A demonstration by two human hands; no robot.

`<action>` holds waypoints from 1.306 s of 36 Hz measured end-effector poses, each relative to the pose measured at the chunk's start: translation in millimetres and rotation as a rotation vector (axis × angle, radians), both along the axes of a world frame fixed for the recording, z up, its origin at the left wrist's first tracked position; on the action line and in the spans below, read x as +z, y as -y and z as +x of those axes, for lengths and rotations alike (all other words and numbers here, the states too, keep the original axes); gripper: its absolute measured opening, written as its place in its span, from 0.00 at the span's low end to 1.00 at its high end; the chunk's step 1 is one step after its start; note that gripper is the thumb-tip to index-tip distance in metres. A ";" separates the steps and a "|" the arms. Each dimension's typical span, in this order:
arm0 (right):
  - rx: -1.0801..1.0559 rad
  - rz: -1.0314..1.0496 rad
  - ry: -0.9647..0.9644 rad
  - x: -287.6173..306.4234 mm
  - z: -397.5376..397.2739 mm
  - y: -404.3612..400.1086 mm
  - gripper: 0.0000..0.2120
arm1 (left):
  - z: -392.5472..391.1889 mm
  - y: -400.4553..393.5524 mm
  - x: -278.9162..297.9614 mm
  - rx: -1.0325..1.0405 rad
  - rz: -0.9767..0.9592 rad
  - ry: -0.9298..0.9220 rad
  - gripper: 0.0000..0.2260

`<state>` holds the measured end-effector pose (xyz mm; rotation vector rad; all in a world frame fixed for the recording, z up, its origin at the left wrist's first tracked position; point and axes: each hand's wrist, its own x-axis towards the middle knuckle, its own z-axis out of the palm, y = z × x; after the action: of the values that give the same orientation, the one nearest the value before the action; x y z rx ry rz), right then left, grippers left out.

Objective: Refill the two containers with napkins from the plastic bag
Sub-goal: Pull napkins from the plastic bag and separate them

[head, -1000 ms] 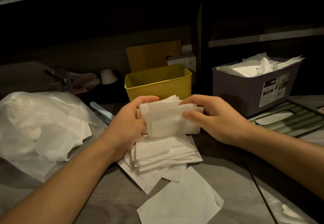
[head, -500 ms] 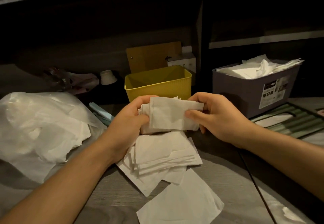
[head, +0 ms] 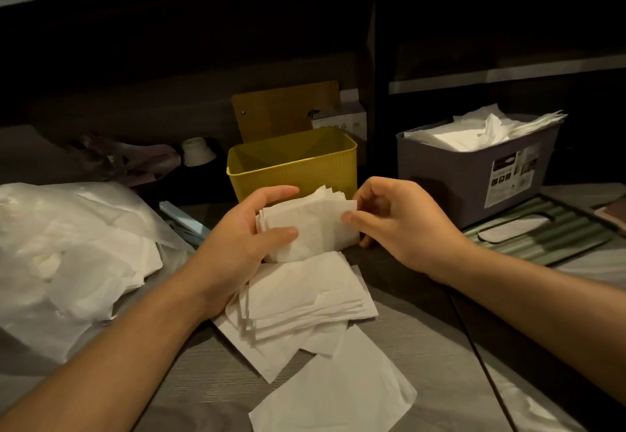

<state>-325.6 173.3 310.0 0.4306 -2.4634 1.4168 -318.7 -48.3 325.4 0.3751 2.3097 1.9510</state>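
A stack of white napstacks stands on edge between both hands: the napkin bundle (head: 315,225). My left hand (head: 237,245) grips its left side with thumb in front. My right hand (head: 399,225) pinches its right edge. Right behind the bundle stands the yellow container (head: 291,167), with no napkins visible inside. The grey container (head: 474,177) at the right is heaped with napkins. A pile of loose napkins (head: 305,299) lies on the table under my hands. The clear plastic bag (head: 67,255) with more napkins lies at the left.
One single napkin (head: 335,387) lies near the table's front. A green ribbed lid (head: 542,232) lies flat before the grey container. A wooden board (head: 288,113) and a small white box (head: 342,123) stand behind the yellow container. A white cap (head: 196,150) sits at the back left.
Both hands have shifted on the bundle. The right hand slid to its right edge and now pinches it, and the bundle's top fanned out toward the yellow container.
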 end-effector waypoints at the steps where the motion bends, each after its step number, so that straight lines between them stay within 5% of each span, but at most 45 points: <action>1: -0.010 -0.002 -0.006 0.0 -0.4 -0.1 0.03 | -0.6 0.7 -0.9 -0.003 -0.007 -0.004 0.21; 13: -0.023 -0.076 0.030 0.7 -2.1 2.0 0.04 | -2.3 0.6 -2.3 -0.014 -0.050 -0.018 0.26; 19: 0.141 -0.118 0.118 5.5 0.3 2.6 0.34 | -1.1 -0.9 -1.9 -0.033 -0.069 -0.051 0.29; 21: 0.198 -0.095 0.151 6.5 1.6 3.2 0.38 | -0.7 -1.7 -1.1 -0.048 -0.055 -0.038 0.29; 30: 0.143 -0.116 0.066 6.2 3.0 5.0 0.24 | -1.7 -5.5 -0.1 -0.009 -0.089 -0.008 0.28; 38: 0.116 -0.094 0.086 10.5 8.0 13.0 0.31 | -4.3 -4.2 -0.6 0.099 -0.091 -0.164 0.23; 47: 0.137 0.000 0.140 17.3 15.9 18.9 0.39 | -4.5 -12.3 -5.0 0.020 -0.274 -0.144 0.38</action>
<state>-309.8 154.4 327.3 0.5259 -2.5883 1.5493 -323.2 -36.1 320.4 0.4817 2.6338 1.6319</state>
